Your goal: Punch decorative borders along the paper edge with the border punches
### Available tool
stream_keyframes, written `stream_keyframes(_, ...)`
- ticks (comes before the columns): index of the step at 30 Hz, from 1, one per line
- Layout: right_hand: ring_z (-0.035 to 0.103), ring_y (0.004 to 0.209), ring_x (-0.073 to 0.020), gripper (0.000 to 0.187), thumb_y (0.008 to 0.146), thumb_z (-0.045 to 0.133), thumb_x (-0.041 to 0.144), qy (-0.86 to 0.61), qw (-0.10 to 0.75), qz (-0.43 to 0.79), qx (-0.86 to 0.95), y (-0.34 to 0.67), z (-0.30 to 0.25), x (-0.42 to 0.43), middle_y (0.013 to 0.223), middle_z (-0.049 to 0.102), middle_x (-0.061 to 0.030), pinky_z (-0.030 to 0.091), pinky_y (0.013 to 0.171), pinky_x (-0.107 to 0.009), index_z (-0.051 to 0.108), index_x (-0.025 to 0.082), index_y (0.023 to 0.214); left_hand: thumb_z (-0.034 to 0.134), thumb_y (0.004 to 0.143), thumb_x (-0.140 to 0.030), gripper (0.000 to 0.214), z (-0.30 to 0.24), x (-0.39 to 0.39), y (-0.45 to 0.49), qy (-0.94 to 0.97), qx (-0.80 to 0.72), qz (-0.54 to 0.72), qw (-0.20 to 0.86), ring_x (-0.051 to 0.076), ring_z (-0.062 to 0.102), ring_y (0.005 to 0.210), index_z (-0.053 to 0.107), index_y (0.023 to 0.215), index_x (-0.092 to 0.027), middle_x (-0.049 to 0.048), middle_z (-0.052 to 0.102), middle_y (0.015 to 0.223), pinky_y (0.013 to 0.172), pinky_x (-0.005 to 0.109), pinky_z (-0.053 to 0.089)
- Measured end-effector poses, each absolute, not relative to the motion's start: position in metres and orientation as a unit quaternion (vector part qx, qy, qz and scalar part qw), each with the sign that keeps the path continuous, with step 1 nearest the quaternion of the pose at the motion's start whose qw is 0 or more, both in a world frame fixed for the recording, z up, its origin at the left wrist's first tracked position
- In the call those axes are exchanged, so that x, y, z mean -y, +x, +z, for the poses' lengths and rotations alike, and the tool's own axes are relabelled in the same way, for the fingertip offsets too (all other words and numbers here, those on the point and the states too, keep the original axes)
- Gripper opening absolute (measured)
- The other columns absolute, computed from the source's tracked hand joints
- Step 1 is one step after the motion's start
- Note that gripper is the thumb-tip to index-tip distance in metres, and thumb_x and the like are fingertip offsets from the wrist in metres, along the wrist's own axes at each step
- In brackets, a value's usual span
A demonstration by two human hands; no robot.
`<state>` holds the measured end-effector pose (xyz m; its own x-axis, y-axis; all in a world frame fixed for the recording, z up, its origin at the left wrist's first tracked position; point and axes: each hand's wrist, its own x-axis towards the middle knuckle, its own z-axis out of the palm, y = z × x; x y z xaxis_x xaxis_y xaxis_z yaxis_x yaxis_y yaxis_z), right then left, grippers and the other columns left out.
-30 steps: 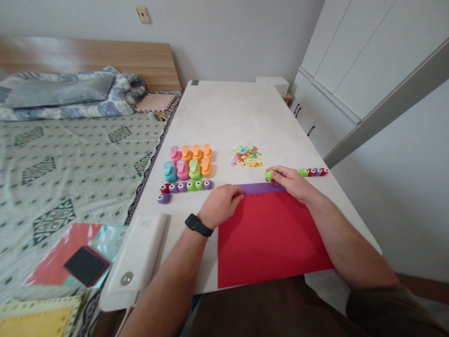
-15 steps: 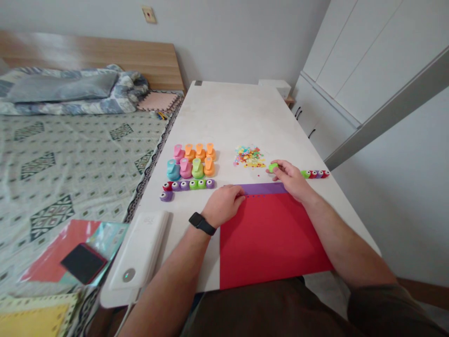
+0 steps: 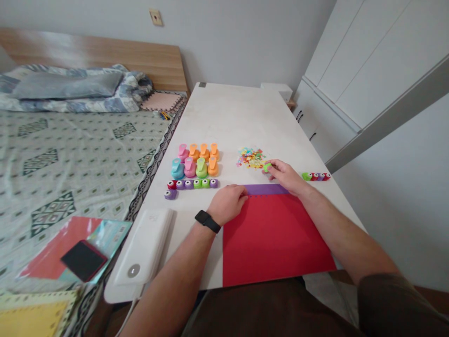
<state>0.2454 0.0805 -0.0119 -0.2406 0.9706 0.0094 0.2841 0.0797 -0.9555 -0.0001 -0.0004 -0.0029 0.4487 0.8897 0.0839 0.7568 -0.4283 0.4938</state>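
A small green craft punch (image 3: 267,167) is gripped in the fingertips of my right hand (image 3: 282,174), just beyond the sheet's far edge. Red paper (image 3: 273,234) lies flat at the table's near side. Along its far edge runs a strip of purple paper (image 3: 266,189), with a row of small marks just below. My left hand (image 3: 229,201) rests at the upper left corner, its fingers curled and closed on the purple paper's end. Beyond the right hand's fingers sits a pile of tiny colourful paper cut-outs (image 3: 251,158).
Larger lever punches (image 3: 190,167) stand in two rows at left, with small round punches (image 3: 189,184) in front. Another row of small punches (image 3: 321,177) lies at the right edge. A white device (image 3: 145,248) with a cable occupies the near left corner. A bed (image 3: 87,145) adjoins the table.
My right hand has moved slightly left with the green punch, closer to the cut-outs. The left hand stays on the paper's corner. The whole view has shifted a little.
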Motion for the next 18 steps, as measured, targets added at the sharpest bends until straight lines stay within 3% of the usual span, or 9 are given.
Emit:
stream_keyframes(4, 0.068, 0.095, -0.0198, 0.043, 0.089, 0.065, 0.049, -0.504, 0.368, 0.497, 0.603, 0.243, -0.011, -0.08, 0.102, 0.07, -0.0088, 0.049, 0.065, -0.027, 0.061, 0.018, 0.119, 0.055, 0.096, -0.026, 0.018, -0.003, 0.001, 0.0, 0.829, -0.499, 0.166, 0.191, 0.023, 0.068, 0.093, 0.071, 0.098, -0.019, 0.0094, 0.073, 0.097, 0.086, 0.034, 0.052)
stream_keyframes(11, 0.059, 0.069, -0.0122, 0.037, 0.086, 0.063, 0.043, -0.465, 0.364, 0.589, 0.551, 0.212, 0.02, -0.067, 0.088, 0.065, -0.0014, 0.038, 0.054, -0.023, 0.06, 0.019, 0.114, 0.055, 0.096, -0.026, 0.018, -0.004, 0.0, 0.001, 0.83, -0.502, 0.163, 0.181, 0.024, 0.068, 0.092, 0.071, 0.098, -0.019, 0.0095, 0.073, 0.096, 0.085, 0.035, 0.052)
stream_keyframes(15, 0.051, 0.061, -0.0131, 0.028, 0.088, 0.052, 0.04, -0.424, 0.324, 0.627, 0.568, 0.175, 0.05, -0.052, 0.075, 0.056, 0.0018, 0.034, 0.051, -0.025, 0.059, 0.019, 0.105, 0.054, 0.097, -0.027, 0.019, -0.006, 0.001, 0.0, 0.829, -0.505, 0.158, 0.18, 0.024, 0.068, 0.091, 0.071, 0.097, -0.018, 0.0101, 0.073, 0.096, 0.085, 0.035, 0.053)
stream_keyframes(18, 0.05, 0.065, -0.0141, 0.026, 0.088, 0.053, 0.033, -0.412, 0.25, 0.547, 0.685, 0.146, 0.063, -0.042, 0.073, 0.054, 0.0031, 0.038, 0.058, -0.027, 0.059, 0.019, 0.109, 0.052, 0.098, -0.026, 0.022, -0.009, 0.002, 0.001, 0.823, -0.507, 0.171, 0.188, 0.026, 0.068, 0.098, 0.071, 0.105, -0.017, 0.0123, 0.073, 0.104, 0.09, 0.039, 0.053)
